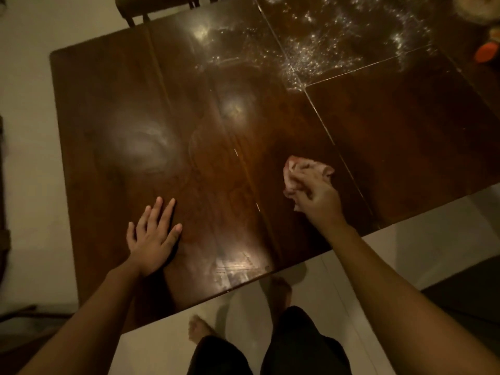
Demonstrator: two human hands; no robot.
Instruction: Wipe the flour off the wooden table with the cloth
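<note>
Flour (311, 58) lay in white specks on the wooden counter (108, 90), well beyond the cloth (297, 171) and somewhat to its right. My right hand (322, 198) was curled around the bunched pinkish cloth on the wood, while my left hand (153, 236) rested flat with fingers straight, well to the left of the cloth. Since the wood around the cloth looked dark and nearly speck-free, I judged that part done, with the far patch and some hazy smears left of the cloth yet to wipe.
</note>
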